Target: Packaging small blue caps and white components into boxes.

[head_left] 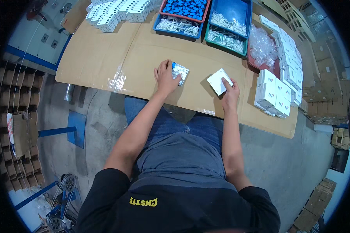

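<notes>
Both of my hands are over the near part of a cardboard-covered table (97, 50). My left hand (166, 80) is closed round a small blue-and-white printed box (180, 70), fingers at its left side and thumb across its near part. Some of this box is hidden by the hand. To the right, my right hand (231, 94) grips a flat white box (216, 80) by its right edge, thumb on top. The white box is tilted and casts a shadow on the cardboard. A gap of bare cardboard separates the two boxes.
Beyond my hands stand a red tray (182, 18) of blue pieces, blue trays (229, 9) and a green tray (225, 48) of small white parts. A red bin (277, 70) holds clear plastic. White boxes are stacked at far left (120, 13) and right (274, 93).
</notes>
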Action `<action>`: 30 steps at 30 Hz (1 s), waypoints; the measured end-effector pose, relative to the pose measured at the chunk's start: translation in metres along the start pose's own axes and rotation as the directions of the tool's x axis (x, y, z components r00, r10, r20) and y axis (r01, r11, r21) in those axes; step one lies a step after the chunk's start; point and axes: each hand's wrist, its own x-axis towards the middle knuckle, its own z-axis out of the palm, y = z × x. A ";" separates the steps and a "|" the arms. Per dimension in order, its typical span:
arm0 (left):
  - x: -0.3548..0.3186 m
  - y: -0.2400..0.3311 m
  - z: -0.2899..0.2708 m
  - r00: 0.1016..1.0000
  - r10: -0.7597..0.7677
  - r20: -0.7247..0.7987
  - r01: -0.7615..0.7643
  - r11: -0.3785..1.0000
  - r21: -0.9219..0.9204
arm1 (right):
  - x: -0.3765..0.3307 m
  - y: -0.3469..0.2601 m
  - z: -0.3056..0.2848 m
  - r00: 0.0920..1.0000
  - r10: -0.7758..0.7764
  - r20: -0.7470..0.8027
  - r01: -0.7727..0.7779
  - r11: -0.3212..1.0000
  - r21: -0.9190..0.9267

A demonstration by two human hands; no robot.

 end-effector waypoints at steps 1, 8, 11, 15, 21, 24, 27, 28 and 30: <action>-0.001 0.000 -0.001 1.000 0.001 0.002 -0.001 1.000 0.000 | 0.003 0.001 -0.003 0.998 0.061 0.027 -0.064 0.989 0.131; -0.006 0.003 -0.016 0.998 0.049 -0.042 -0.054 0.993 -0.105 | 0.004 -0.004 -0.009 0.989 0.132 0.071 -0.148 0.928 0.343; -0.027 0.028 -0.037 0.999 0.025 -0.037 -0.025 1.000 -0.001 | 0.007 -0.005 -0.013 0.970 0.211 0.120 -0.242 0.890 0.388; -0.034 0.014 -0.035 0.999 0.013 -0.030 -0.012 0.999 0.033 | -0.002 -0.017 -0.001 0.869 0.157 0.470 -0.405 0.771 0.491; -0.032 0.029 -0.047 0.999 -0.003 -0.050 -0.030 0.756 -0.654 | -0.010 -0.028 0.000 0.780 0.147 0.609 -0.538 0.656 0.530; -0.032 0.025 -0.042 1.000 0.002 -0.023 -0.022 0.462 -0.886 | -0.016 -0.040 0.008 0.754 0.127 0.645 -0.575 0.602 0.554; -0.034 0.039 -0.062 0.957 -0.119 0.263 0.269 0.035 -0.962 | -0.024 -0.056 0.015 0.732 0.090 0.676 -0.585 0.590 0.556; -0.035 0.050 -0.072 0.957 -0.123 0.264 0.270 0.034 -0.962 | -0.028 -0.063 0.020 0.717 0.064 0.694 -0.582 0.602 0.546; -0.036 0.068 -0.084 0.914 -0.176 0.366 0.327 -0.215 -0.920 | -0.039 -0.075 0.033 0.754 0.112 0.647 -0.527 0.691 0.494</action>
